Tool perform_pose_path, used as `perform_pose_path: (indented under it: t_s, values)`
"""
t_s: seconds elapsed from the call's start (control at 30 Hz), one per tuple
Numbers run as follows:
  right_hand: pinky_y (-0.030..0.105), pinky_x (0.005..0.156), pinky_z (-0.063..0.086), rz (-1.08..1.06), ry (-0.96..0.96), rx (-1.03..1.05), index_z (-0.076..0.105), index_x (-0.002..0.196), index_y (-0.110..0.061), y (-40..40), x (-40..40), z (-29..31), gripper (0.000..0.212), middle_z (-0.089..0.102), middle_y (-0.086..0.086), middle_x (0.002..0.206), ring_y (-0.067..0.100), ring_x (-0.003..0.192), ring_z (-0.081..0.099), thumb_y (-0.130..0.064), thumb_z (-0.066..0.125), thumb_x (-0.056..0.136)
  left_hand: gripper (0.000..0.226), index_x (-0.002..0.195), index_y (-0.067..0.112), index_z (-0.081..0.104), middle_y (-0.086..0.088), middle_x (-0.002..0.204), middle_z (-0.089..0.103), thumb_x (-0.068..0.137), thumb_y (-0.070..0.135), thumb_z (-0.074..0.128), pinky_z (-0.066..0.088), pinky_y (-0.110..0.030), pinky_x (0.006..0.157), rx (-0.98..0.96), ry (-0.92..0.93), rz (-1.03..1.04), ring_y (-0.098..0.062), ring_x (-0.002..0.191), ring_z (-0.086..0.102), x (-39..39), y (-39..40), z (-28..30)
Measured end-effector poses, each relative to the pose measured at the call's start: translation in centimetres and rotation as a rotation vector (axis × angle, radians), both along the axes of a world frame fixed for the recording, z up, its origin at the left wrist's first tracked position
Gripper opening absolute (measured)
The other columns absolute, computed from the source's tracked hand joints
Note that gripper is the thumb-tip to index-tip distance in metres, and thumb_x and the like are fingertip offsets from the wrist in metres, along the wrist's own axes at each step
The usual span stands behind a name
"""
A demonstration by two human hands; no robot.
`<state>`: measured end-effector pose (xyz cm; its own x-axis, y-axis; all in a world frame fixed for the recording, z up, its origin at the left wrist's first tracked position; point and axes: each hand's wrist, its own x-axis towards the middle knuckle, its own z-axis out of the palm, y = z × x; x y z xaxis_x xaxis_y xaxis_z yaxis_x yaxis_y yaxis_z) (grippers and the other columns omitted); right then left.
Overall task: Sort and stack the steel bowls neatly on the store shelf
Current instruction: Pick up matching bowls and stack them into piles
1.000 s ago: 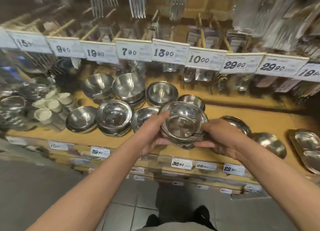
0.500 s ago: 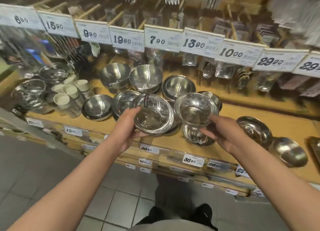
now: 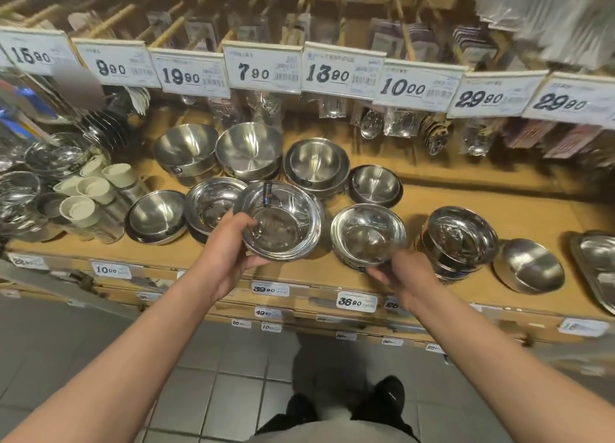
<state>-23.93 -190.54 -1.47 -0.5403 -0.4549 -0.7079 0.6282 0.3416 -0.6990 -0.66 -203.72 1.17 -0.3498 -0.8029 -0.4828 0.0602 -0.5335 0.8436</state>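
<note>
My left hand (image 3: pixel 229 259) grips a shiny steel bowl (image 3: pixel 283 223) by its near rim, held tilted just above the wooden shelf (image 3: pixel 539 216). My right hand (image 3: pixel 402 273) holds the near edge of a second shiny bowl (image 3: pixel 367 234), which rests on a short stack on the shelf. Around them stand other steel bowls: a polished stack (image 3: pixel 213 203) to the left, a matte bowl (image 3: pixel 156 216), two large matte bowls (image 3: pixel 184 149) (image 3: pixel 249 149) at the back, a nested pair (image 3: pixel 316 164), a small one (image 3: pixel 374 184), and a polished stack (image 3: pixel 461 238) to the right.
A tilted matte bowl (image 3: pixel 529 266) and a steel tray (image 3: pixel 599 263) lie at the far right. White cups (image 3: pixel 90 193) and glass bowls (image 3: pixel 50 156) crowd the left end. Price tags (image 3: pixel 263 66) hang above, with packed cutlery behind. Bare shelf shows at back right.
The two bowls, held together a second ago, are now apart: my left hand carried one leftward, my right hand lowered the other onto the stack. The camera view shifted left.
</note>
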Motion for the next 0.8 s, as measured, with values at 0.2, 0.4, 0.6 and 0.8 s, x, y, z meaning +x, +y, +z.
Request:
perform_pose_path:
  t_s: [0.2,0.4,0.6,0.8]
  values:
    - [0.031,0.072,0.062,-0.092,-0.044,0.004,0.053,0.130,0.002,0.2,0.3,-0.9,0.030,0.063,0.017,0.127,0.026,0.102,0.068,-0.006,0.057,0.101,0.026,0.116,0.018,0.058,-0.005,0.098,0.080,0.096,0.010,0.044,0.063,-0.041,0.065,-0.005,-0.017,-0.045,-0.027,0.094,0.077,-0.5,0.2,-0.4]
    - [0.023,0.065,0.055,-0.054,0.054,0.103,0.064,0.105,0.005,0.4,-0.2,-2.7,0.019,0.073,0.016,0.101,0.015,0.064,0.064,-0.012,0.064,0.097,0.025,0.116,0.015,0.057,-0.008,0.097,0.080,0.097,0.007,0.043,0.064,-0.043,0.063,-0.004,-0.012,-0.076,-0.028,0.091,0.077,-0.7,1.0,-0.3]
    - [0.027,0.055,0.062,-0.006,0.012,0.112,0.061,0.106,0.010,0.2,-0.2,-3.4,0.017,0.070,0.015,0.087,0.023,0.063,0.073,-0.004,0.063,0.097,0.024,0.112,0.017,0.058,-0.008,0.094,0.080,0.098,0.004,0.042,0.064,-0.041,0.058,0.010,-0.010,-0.089,-0.025,0.084,0.078,-0.8,1.6,-0.3]
    - [0.024,0.042,0.053,0.239,0.026,0.254,0.063,0.088,-0.006,1.1,-0.6,-3.2,0.023,0.058,0.006,0.063,0.016,0.051,0.058,-0.025,0.060,0.101,0.022,0.112,0.014,0.057,-0.011,0.097,0.079,0.097,0.004,0.043,0.062,-0.039,0.057,0.028,0.001,-0.070,-0.026,0.083,0.078,-1.0,2.1,-0.5]
